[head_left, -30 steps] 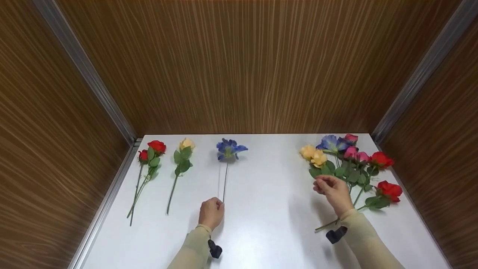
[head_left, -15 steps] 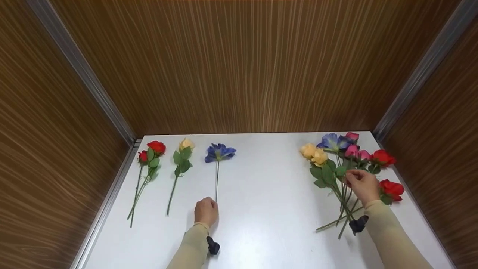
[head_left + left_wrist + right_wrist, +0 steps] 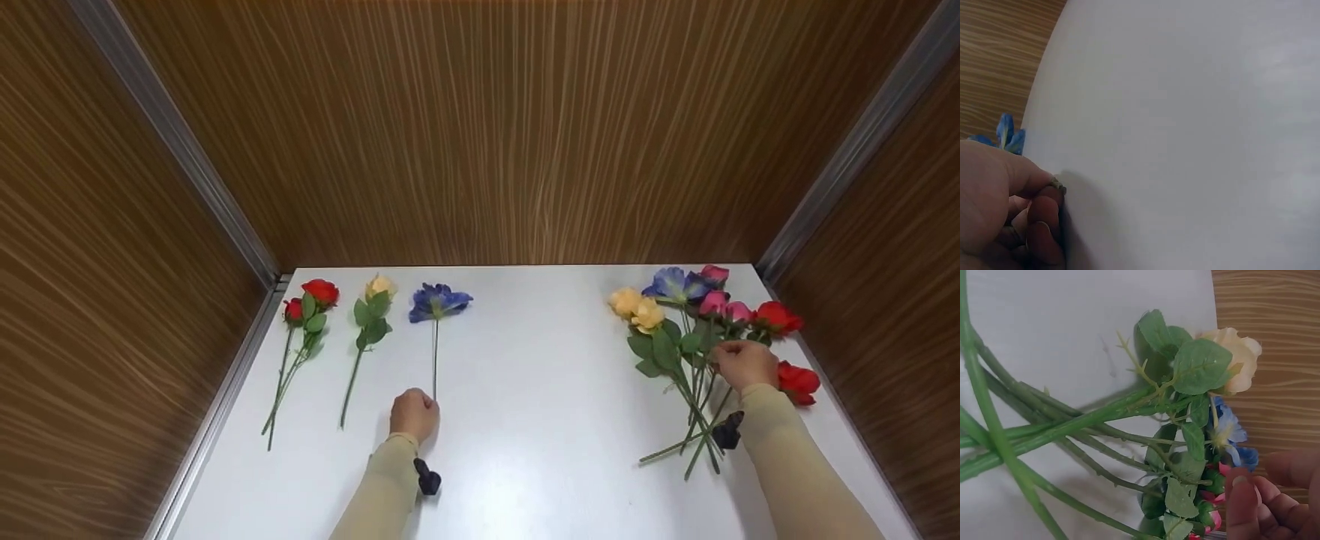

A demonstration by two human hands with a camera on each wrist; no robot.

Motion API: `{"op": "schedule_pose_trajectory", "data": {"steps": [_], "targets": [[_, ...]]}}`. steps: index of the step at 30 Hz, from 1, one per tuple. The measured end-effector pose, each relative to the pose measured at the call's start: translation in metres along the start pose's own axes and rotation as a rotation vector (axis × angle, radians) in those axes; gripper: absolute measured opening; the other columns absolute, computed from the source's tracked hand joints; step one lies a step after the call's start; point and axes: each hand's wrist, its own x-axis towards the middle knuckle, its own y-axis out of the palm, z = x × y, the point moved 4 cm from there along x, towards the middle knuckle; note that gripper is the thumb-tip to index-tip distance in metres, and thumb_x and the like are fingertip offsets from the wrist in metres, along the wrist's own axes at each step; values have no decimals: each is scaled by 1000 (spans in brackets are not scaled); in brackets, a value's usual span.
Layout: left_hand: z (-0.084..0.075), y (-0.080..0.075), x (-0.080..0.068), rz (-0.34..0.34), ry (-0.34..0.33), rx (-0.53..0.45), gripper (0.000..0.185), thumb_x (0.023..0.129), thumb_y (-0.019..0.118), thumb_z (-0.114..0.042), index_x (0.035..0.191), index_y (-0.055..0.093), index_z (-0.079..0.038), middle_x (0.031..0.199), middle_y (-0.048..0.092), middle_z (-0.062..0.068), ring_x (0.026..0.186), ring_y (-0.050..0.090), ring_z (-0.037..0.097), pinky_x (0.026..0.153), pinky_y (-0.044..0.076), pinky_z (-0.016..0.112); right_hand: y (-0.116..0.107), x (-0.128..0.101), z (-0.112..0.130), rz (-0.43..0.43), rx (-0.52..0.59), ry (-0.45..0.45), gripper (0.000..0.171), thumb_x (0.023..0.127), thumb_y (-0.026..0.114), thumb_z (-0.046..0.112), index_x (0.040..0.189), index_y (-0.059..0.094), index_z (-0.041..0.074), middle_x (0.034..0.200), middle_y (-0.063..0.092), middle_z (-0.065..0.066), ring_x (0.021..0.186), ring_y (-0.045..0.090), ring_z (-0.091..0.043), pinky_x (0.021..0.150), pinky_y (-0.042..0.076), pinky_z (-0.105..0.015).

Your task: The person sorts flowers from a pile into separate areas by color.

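My left hand (image 3: pixel 414 415) pinches the thin stem of a blue flower (image 3: pixel 439 301), near its lower end. In the left wrist view the stem's cut end (image 3: pixel 1060 185) pokes out between thumb and finger. My right hand (image 3: pixel 745 364) is over a pile of artificial flowers on the right, fingers bent. In the right wrist view its thumb (image 3: pixel 1241 498) is close to the pink roses (image 3: pixel 1216 517), with nothing visible held. Yellow roses (image 3: pixel 636 309), another blue flower (image 3: pixel 675 285) and red roses (image 3: pixel 776 318) lie around it, their stems crossing.
At the left of the white table (image 3: pixel 525 420) lie red roses (image 3: pixel 321 292) with crossed stems and a single yellow rose (image 3: pixel 380 286). Wood-grain panels (image 3: pixel 480 135) enclose the back and sides, with metal rails (image 3: pixel 225 360) along the corners.
My right hand has moved right across the pile, off the yellow roses' leaves. My left hand shifted slightly left, and the blue flower turned and moved left with it.
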Motion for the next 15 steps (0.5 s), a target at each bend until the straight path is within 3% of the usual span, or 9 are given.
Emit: {"op": "schedule_pose_trajectory", "data": {"steps": [4,9,15], "targets": [[0,0,2,18,-11,6,19,86,61,-4,68,59,-6,68,57,4,64,52,19,61,46,35,1,3,1,-15,-91,-43,42,95,54,32,111,66,-5,102,66,-22,93,57,-36,75,49,-46],[-3,-1,4,23,7,19,23,87,60,-3,65,55,-7,66,54,4,62,49,19,60,44,35,6,7,-2,18,-151,-34,34,92,55,28,87,68,-3,81,65,-14,79,55,-31,65,45,-41],[-3,-2,3,11,12,34,27,86,59,-2,61,51,-8,63,53,3,59,47,18,57,42,34,17,9,-6,90,-186,21,37,91,57,30,91,65,-7,88,64,-21,83,58,-35,71,48,-49]]}}
